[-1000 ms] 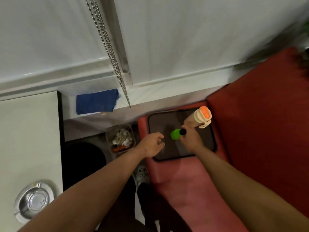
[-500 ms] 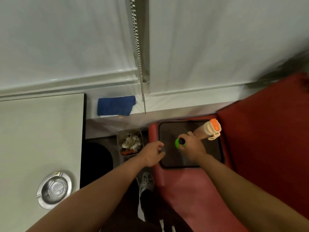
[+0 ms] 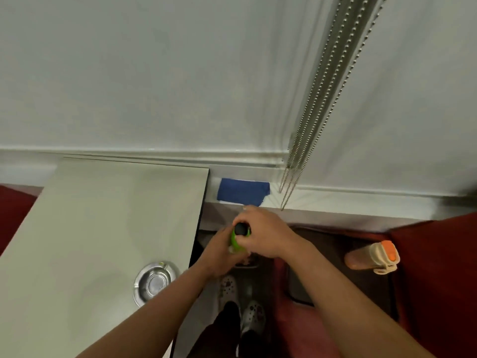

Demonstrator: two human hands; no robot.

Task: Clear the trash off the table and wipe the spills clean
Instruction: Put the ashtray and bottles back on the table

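Both the left hand (image 3: 222,254) and right hand (image 3: 265,235) are clamped on the green bottle (image 3: 236,240), just right of the table (image 3: 103,215); it looks light, stiff, slick plastic, best gripped round its body.

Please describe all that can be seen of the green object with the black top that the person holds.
The green object has a bright green, smooth body that looks like plastic, and a round black top facing the camera. It is held in the air beside the table edge, above a mostly hidden container on the floor. The right hand grips it near the black top; the left hand holds its lower part. Most of the body is hidden, so its exact kind cannot be told.
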